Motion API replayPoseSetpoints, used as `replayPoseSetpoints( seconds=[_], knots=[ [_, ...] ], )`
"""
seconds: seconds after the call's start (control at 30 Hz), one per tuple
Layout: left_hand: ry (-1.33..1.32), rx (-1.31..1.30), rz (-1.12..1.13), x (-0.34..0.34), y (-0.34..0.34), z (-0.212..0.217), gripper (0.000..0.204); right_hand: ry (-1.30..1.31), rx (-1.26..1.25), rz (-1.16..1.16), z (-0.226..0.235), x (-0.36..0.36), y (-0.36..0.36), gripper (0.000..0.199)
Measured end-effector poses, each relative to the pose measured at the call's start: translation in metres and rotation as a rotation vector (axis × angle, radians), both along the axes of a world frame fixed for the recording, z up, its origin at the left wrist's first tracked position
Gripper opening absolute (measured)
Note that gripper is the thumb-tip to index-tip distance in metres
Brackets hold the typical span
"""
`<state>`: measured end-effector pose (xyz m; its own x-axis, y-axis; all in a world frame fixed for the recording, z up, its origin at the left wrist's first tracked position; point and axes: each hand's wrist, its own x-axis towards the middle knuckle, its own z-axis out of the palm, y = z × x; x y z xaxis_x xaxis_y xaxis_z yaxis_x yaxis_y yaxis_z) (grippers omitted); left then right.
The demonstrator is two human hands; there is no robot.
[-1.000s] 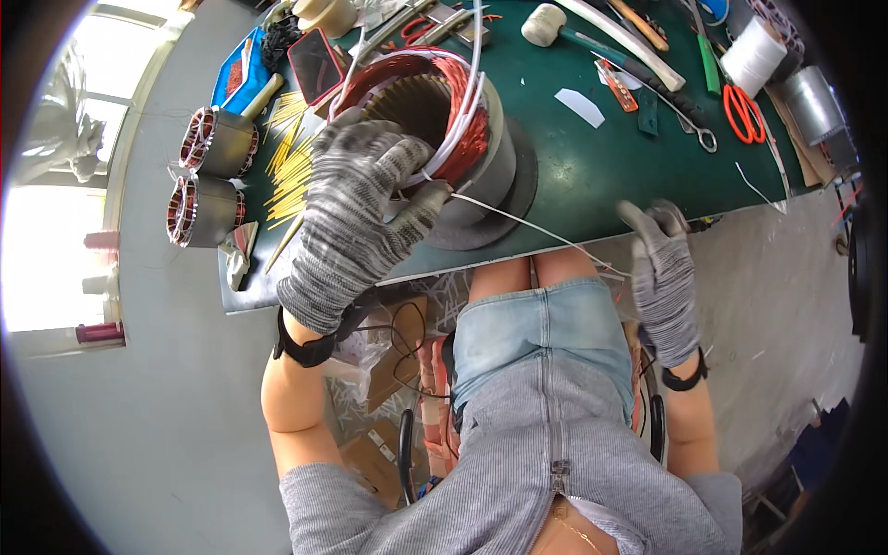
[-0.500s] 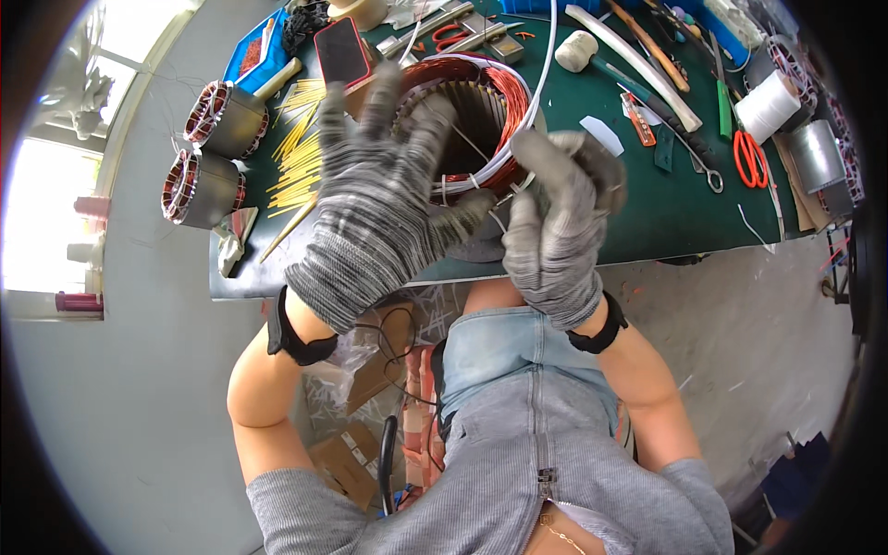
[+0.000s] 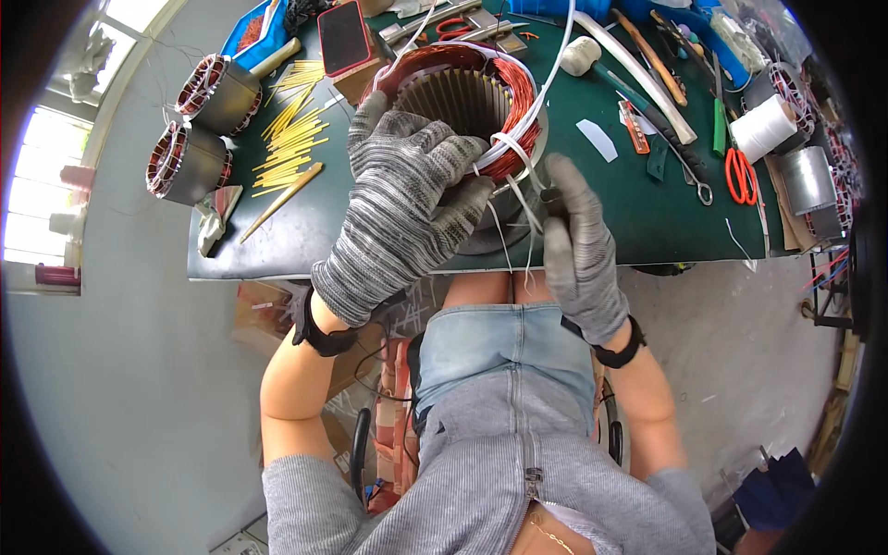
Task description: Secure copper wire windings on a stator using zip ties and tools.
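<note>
A motor stator (image 3: pixel 481 92) stands on the bench in front of me, its red copper winding (image 3: pixel 513 83) ringing the open bore. White lacing cord (image 3: pixel 507 148) wraps the winding at the front right, and loose ends dangle below it. My left hand (image 3: pixel 398 199), in a grey striped glove, curls over the near left rim, fingers closed on the winding. Just right of the stator my gloved right hand (image 3: pixel 583 254) has its fingers bent together at the cord's end; a dark patch between the fingertips is unclear.
Two smaller stators (image 3: pixel 190 162) stand at the left beside yellow strips (image 3: pixel 287 157) and a pointed wooden stick (image 3: pixel 282 202). A phone (image 3: pixel 345 39) rests behind. On the right lie a white-headed mallet (image 3: pixel 581 56), a red-orange cutter (image 3: pixel 635 128), red-handled scissors (image 3: pixel 741 176) and a white cord spool (image 3: pixel 763 129).
My left hand has come down from spread fingers to a closed hold on the winding. The right hand has moved slightly right and down, uncovering the cord wrap.
</note>
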<state>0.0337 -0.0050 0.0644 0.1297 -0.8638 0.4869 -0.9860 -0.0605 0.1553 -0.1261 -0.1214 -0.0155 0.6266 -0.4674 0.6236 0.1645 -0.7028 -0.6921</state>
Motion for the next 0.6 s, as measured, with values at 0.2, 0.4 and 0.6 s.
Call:
replayPoseSetpoints(
  seconds=[0.2, 0.4, 0.6],
  knots=[
    [0.028, -0.060, -0.075, 0.010, 0.003, -0.004, 0.030, -0.413, 0.397, 0.453, 0.044, -0.145, -0.055, 0.053],
    [0.021, -0.035, -0.071, 0.000, 0.006, 0.007, 0.030, 1.259, 0.076, -0.178, -0.192, -0.287, -0.042, 0.026],
    [0.055, -0.065, -0.073, 0.013, -0.001, -0.007, 0.030, 2.216, -0.231, 0.326, -0.329, -0.622, 0.009, 0.033]
  ],
)
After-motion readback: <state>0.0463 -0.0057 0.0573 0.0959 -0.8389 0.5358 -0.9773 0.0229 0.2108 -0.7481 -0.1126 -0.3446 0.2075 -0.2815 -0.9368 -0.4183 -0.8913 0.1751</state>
